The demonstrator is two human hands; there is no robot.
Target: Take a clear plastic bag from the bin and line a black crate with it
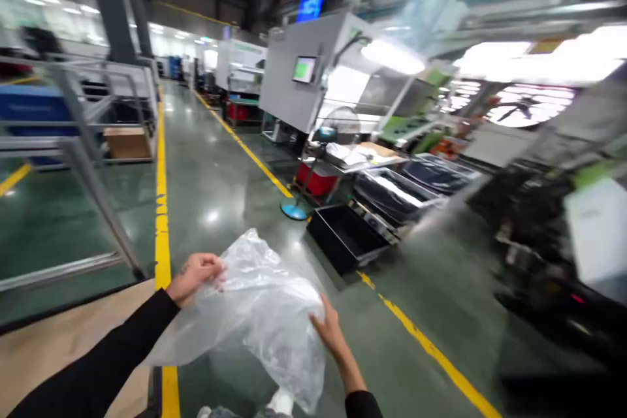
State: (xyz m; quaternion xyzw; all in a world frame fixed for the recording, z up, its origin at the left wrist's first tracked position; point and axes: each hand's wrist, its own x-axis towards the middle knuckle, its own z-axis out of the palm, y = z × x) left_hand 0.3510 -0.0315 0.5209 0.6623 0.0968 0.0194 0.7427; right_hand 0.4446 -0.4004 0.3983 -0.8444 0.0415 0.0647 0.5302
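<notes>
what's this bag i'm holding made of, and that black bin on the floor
The bag, pinched by the left hand and touched by the right hand, looks like thin clear plastic film: see-through, crinkled, with glossy highlights. The black bin looks like rigid plastic with a dull finish, straight thin walls; painted metal is possible.

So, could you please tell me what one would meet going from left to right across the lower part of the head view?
wooden surface → left hand → clear plastic bag → right hand → yellow floor line
</notes>
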